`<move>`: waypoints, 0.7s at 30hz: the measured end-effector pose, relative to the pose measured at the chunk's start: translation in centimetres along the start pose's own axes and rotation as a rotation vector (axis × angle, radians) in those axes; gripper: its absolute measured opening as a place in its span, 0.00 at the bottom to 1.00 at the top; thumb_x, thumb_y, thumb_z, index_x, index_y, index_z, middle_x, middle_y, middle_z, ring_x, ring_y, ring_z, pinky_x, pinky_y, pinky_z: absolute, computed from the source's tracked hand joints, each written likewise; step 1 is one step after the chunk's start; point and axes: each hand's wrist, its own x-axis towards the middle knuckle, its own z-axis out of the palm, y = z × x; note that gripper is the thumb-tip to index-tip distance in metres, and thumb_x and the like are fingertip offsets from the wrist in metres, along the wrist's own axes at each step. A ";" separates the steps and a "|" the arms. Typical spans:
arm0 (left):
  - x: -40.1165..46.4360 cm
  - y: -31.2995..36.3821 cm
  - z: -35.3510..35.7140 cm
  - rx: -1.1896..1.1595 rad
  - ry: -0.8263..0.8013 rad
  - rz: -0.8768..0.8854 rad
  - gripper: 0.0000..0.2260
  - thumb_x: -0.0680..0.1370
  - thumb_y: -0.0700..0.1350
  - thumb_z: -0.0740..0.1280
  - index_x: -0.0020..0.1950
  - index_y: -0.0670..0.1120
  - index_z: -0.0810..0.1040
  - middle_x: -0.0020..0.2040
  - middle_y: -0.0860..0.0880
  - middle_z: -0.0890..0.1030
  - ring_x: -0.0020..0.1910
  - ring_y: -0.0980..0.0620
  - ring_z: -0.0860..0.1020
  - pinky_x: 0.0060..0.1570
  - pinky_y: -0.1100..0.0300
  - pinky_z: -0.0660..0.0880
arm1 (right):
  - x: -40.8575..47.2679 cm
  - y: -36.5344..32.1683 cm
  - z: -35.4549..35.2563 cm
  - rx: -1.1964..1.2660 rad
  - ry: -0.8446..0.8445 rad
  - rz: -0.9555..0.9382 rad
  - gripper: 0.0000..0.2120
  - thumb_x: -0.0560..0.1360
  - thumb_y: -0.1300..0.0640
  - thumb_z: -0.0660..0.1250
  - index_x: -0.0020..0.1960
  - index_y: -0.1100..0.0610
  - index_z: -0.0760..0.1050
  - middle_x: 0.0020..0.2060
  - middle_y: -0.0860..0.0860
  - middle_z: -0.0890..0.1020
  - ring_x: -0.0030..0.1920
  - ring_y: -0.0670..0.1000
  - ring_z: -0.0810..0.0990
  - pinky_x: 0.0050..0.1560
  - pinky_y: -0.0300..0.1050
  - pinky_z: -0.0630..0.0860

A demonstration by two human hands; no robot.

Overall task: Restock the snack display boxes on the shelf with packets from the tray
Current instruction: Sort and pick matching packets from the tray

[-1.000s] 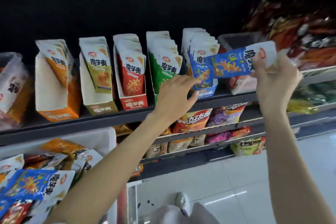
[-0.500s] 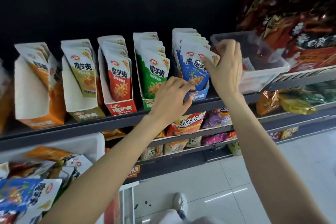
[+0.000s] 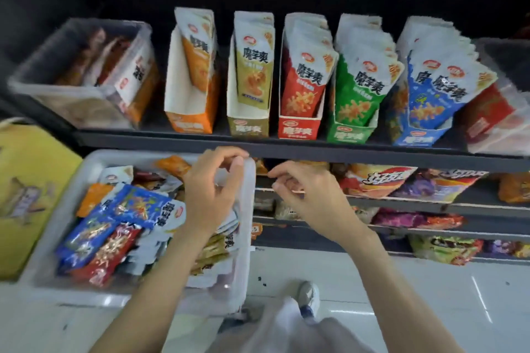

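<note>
Both hands are empty right now. The left hand (image 3: 210, 195) hangs over the white plastic tray (image 3: 86, 165) of mixed snack packets (image 3: 137, 209), fingers loosely curled, holding nothing. The right hand (image 3: 308, 195) hovers beside it under the dark shelf edge (image 3: 344, 152), fingers relaxed. Up top, five cardboard display boxes: orange (image 3: 189, 123), olive (image 3: 248, 127), red (image 3: 298, 130), green (image 3: 350, 135), blue (image 3: 415, 139).

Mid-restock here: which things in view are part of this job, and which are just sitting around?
Part of the job:
- white tray of loose packets
- orange box
- olive box
- red box
- green box
- blue box
- left hand, right hand, both empty

Just sitting around:
- clear bin
- yellow carton
- chip bags on lower shelves
</note>
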 end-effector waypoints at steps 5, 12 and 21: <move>-5.9 -9.6 -8.0 0.515 -0.286 -0.246 0.15 0.73 0.48 0.66 0.58 0.49 0.77 0.53 0.48 0.80 0.51 0.43 0.77 0.49 0.48 0.74 | 2.5 -3.0 8.9 -0.013 -0.273 -0.060 0.10 0.77 0.56 0.65 0.57 0.54 0.76 0.53 0.49 0.80 0.54 0.50 0.78 0.53 0.50 0.75; -9.1 -14.5 -13.0 0.572 -0.361 -0.373 0.19 0.70 0.41 0.75 0.59 0.44 0.78 0.54 0.42 0.79 0.50 0.40 0.79 0.44 0.50 0.76 | 6.2 -5.8 19.2 -0.368 -0.441 0.081 0.28 0.76 0.41 0.63 0.69 0.57 0.67 0.64 0.57 0.74 0.65 0.58 0.70 0.64 0.51 0.66; -4.9 -13.3 -13.7 0.559 -0.404 -0.076 0.15 0.69 0.54 0.69 0.52 0.49 0.78 0.49 0.54 0.79 0.50 0.50 0.77 0.60 0.55 0.66 | 7.0 -6.3 15.5 0.267 -0.208 0.183 0.06 0.73 0.60 0.71 0.48 0.53 0.80 0.43 0.45 0.82 0.44 0.47 0.78 0.50 0.42 0.73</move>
